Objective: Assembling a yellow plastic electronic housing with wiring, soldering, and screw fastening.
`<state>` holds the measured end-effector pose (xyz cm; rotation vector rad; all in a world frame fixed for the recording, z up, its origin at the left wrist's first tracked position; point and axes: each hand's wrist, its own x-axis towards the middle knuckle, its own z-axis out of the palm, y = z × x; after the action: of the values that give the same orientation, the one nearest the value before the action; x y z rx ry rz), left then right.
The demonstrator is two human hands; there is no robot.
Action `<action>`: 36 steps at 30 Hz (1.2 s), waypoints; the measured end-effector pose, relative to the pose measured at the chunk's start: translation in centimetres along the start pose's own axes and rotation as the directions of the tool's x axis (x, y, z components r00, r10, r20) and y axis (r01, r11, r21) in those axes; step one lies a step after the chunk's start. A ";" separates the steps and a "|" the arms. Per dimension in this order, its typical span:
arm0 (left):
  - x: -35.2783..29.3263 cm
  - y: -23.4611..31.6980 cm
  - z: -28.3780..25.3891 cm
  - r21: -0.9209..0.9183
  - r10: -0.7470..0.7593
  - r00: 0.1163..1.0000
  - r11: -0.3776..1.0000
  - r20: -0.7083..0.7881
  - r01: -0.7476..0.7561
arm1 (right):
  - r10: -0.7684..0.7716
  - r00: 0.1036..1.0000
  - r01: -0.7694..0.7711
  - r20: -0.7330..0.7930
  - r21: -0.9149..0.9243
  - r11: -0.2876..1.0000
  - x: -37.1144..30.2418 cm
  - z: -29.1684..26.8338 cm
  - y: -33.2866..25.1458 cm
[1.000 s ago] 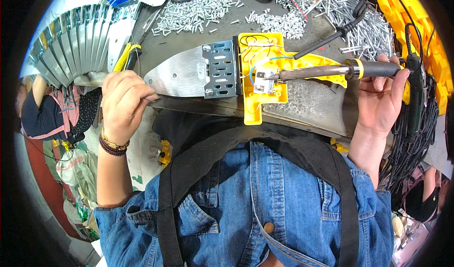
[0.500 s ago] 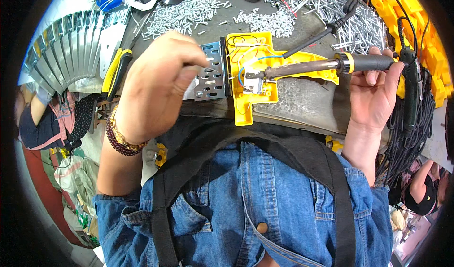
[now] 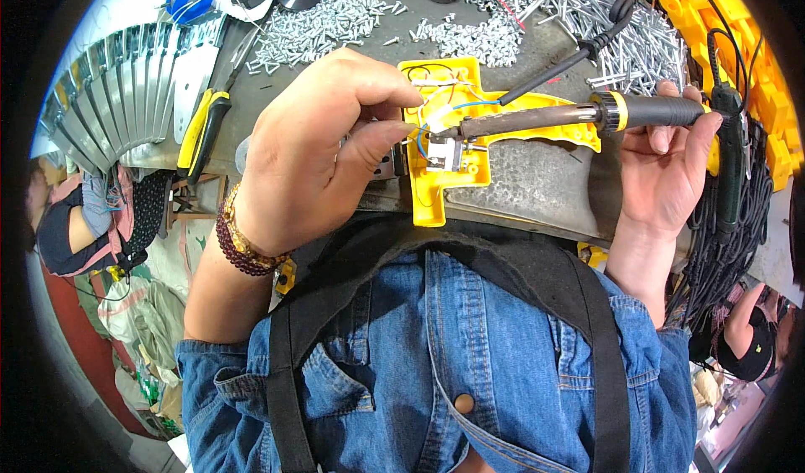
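The left hand (image 3: pixel 314 150) pinches thumb and forefinger on thin wiring at the yellow plastic tool-housing half (image 3: pixel 449 150), which lies on the grey workbench (image 3: pixel 537 179) at its near edge. The right hand (image 3: pixel 671 167) is closed around the black-handled soldering iron (image 3: pixel 579 116), its tip touching the small switch part inside the housing. This looks like a solder joint in progress; next calls for steady wire and a clean lift. Heaped silver screws (image 3: pixel 335 24) lie beyond the housing.

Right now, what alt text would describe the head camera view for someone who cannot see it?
The right hand holds a soldering iron with its tip at wires inside a yellow plastic housing, while the left hand pinches a thin wire there. Loose screws cover the workbench behind.
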<state>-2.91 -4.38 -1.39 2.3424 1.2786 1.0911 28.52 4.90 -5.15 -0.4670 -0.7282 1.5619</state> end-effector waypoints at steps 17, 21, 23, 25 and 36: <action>0.1 0.3 0.7 -0.023 -0.023 1.000 0.999 -0.017 0.022 | -0.024 0.998 0.022 0.060 0.023 0.999 -0.2 0.0 -0.2; 0.1 0.3 0.8 -0.019 -0.022 0.999 1.000 -0.026 0.022 | -0.030 0.997 0.028 0.075 0.027 0.999 -0.1 0.0 -0.2; 0.1 0.3 0.8 -0.014 -0.014 1.000 1.000 -0.024 0.014 | -0.027 0.997 0.026 0.077 0.023 0.999 -0.1 0.0 -0.3; 0.1 0.3 0.9 -0.010 -0.011 1.000 1.000 -0.029 0.011 | -0.032 0.996 0.030 0.084 0.021 0.999 -0.1 0.1 -0.3; 0.2 0.3 0.3 0.070 -0.012 1.000 0.997 -0.017 0.014 | -0.054 0.987 0.050 0.154 0.032 0.998 -0.2 -0.2 -0.3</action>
<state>-2.40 -4.34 -1.33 2.3767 1.3571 1.0804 28.86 4.78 -5.11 -0.3051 -0.8297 1.5695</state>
